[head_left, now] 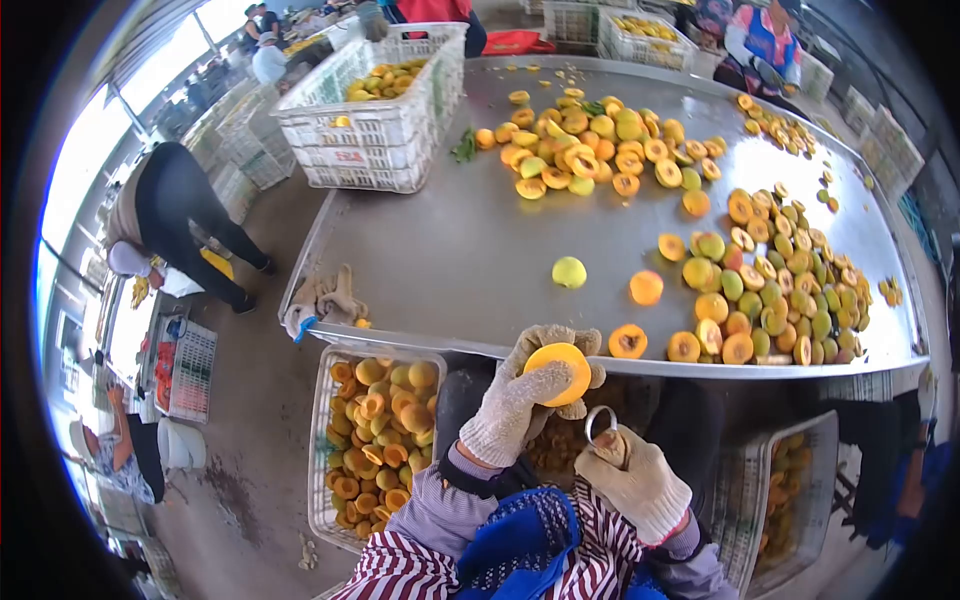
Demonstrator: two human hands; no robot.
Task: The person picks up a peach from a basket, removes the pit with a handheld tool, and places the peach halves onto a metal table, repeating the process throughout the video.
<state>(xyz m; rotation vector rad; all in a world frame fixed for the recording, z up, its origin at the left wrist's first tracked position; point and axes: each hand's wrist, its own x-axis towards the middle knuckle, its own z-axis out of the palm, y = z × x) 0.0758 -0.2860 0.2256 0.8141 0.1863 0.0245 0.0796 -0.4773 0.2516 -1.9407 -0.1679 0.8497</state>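
Note:
My left hand [505,412], in a knitted work glove, is closed around a yellow peach half [562,372] just in front of the metal table's near edge. Lower and to the right, my gloved right hand [645,488] grips a pitting tool with a curved metal loop [600,412]. The loop is close to the peach half but apart from it. On the table beyond my hands lie a cut peach half [627,341], a whole orange peach [646,288] and a greenish-yellow peach [569,272].
A large pile of halved peaches [775,290] covers the metal table's [430,270] right side; another pile [590,140] lies farther back. White crates [360,150] stand at the back left. A crate of peach halves [318,470] sits below left. Gloves [335,298] lie at the left corner. Other people work around.

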